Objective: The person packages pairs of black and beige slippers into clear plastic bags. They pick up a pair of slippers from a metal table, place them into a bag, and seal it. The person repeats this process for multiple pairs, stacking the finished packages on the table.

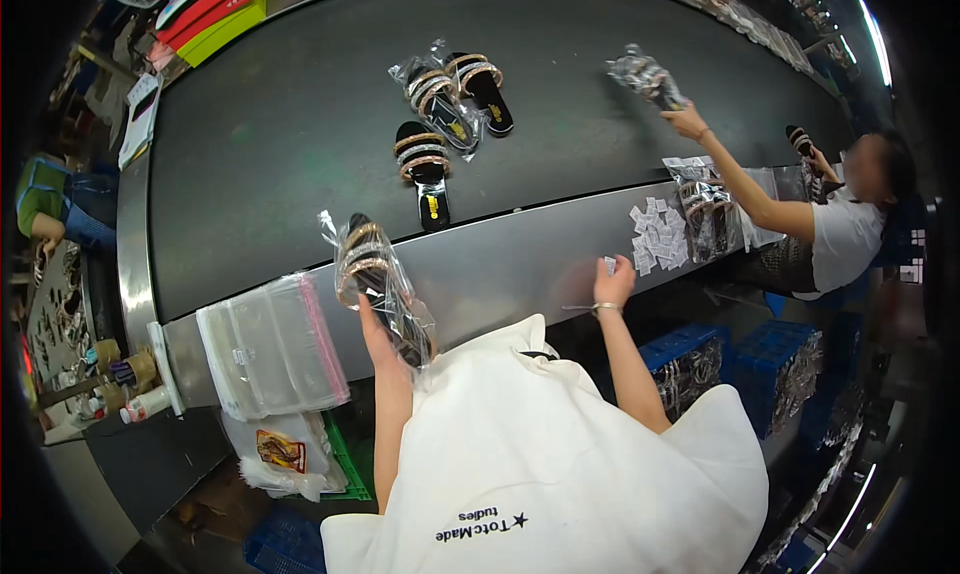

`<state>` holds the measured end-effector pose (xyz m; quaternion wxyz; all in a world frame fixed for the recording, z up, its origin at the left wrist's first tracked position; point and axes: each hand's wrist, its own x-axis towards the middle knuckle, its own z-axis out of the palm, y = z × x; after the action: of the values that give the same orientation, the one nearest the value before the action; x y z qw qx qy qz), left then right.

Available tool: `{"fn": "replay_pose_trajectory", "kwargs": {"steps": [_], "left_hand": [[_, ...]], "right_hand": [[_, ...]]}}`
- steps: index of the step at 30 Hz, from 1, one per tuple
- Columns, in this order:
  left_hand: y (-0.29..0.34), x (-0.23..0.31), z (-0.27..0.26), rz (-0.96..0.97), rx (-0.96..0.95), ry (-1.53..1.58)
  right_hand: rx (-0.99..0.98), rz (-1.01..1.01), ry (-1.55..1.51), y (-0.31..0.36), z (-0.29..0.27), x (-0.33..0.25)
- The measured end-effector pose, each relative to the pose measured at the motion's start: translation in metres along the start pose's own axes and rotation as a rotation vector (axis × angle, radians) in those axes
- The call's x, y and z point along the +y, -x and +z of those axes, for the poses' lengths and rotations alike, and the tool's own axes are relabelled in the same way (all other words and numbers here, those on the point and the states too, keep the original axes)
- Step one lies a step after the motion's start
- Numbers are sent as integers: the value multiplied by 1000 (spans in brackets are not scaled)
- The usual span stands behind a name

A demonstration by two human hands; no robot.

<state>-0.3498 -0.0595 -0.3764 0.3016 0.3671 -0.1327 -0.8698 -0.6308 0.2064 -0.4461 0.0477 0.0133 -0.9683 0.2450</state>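
With both forearms point(393, 434) outstretched, the left hand point(377, 336) extends a finger and the right hand point(615, 283) pinches.

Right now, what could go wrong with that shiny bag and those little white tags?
The clear plastic bag with strappy black, gold and silver footwear inside might slide from the left hand's grip, because its plastic looks slippery. The small white tag at the right hand's fingertips could drop, since it is so little. And the loose spread of small white tags on the grey metal ledge could scatter if something bumps it.
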Motion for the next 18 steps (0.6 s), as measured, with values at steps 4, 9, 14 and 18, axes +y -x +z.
{"fn": "replay_pose_trajectory", "kwargs": {"steps": [4, 9, 14, 18], "left_hand": [[7, 6, 13, -66, 116, 83], [0, 24, -20, 42, 181, 88], [-28, 26, -60, 221, 210, 41], [-24, 43, -35, 370, 272, -16]], "right_hand": [[75, 308, -62, -27, 44, 69], [-256, 145, -461, -23, 64, -27], [-429, -366, -181, 35, 145, -171], [-462, -7, 141, 51, 166, -262]]}}
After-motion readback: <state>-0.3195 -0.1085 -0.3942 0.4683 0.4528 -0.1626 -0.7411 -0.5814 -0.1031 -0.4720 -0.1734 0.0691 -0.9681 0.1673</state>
